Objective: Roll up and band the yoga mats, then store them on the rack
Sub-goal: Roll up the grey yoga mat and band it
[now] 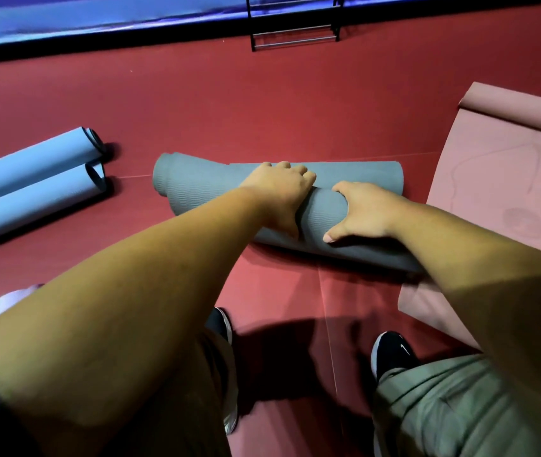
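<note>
grey mat [325, 209] nearly rolled, centre floor | two blue rolls [31, 163] left | pink mat [493, 179] flat, right

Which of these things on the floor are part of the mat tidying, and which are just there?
Part of the job: grey mat, part rolled, held by left hand and right hand; far blue roll; near blue roll; flat pink mat; black rack.
Just there: blue wall padding; pale lilac thing, unclear what.

Fingertips of my left hand [279, 192] curl out of sight behind the grey mat [322, 207], and left of my grip the blue rolls [31, 163] are cut off.
</note>
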